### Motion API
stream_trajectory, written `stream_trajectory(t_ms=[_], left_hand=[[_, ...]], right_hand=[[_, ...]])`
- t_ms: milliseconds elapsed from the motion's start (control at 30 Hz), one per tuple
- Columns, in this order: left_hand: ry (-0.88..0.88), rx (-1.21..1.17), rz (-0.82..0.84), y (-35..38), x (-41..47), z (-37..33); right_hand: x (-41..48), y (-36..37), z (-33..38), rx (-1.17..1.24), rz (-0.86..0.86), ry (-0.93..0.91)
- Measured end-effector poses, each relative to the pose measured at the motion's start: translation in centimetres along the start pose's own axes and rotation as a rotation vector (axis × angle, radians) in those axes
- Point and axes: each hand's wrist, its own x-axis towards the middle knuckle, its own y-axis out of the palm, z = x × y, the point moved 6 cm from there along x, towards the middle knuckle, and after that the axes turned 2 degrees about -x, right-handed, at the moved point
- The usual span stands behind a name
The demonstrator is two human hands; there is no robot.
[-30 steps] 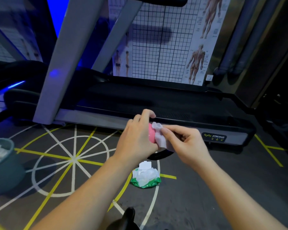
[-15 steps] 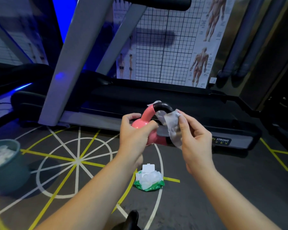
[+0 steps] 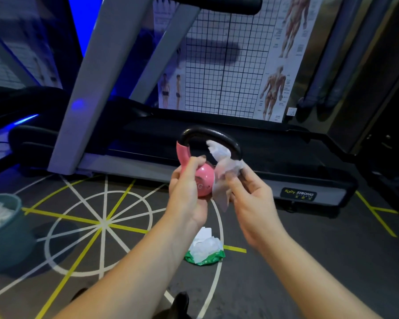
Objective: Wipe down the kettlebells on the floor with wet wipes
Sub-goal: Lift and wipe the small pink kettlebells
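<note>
Just in front of the treadmill [image 3: 286,155], raised clear of the floor [image 3: 309,261]: the pink kettlebell [image 3: 204,184], gripped by the left hand [image 3: 187,199] with fingers and thumb curled round the body and the foot of the handle; pinched in the right hand [image 3: 251,199], fingers bent close on it, a crumpled wipe [image 3: 224,166], draped against the right side of the black handle and hanging down beside the pink body; judged mid-wipe on this one, handle being worked, body either done or next, hard to say which; down on the floor below the hands, an open pack of wipes [image 3: 204,252] with a sheet pulled up, so supply at the ready; off to the left, a bin [image 3: 7,240] holding white crumpled sheets, likely used ones; at the bottom edge, a dark shape [image 3: 181,301], possibly another kettlebell awaiting its turn, too cut off to tell.
</note>
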Motion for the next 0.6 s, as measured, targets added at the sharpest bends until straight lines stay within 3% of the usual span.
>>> stream_trajectory(t_ms=[233,500,600], left_hand=[[-0.101,0.033,0.183,0.9,-0.4,0.1],[-0.133,0.008,0.283,1.9,-1.2,0.8],[-0.117,0.017,0.296,2.1,-1.3,0.7]], right_hand=[[1.1,-2.2,1.4,0.035,0.223,0.132],[1.3,-3.6,1.8,0.168,0.188,0.173],[1.8,-3.6,2.6,0.235,0.103,0.067]])
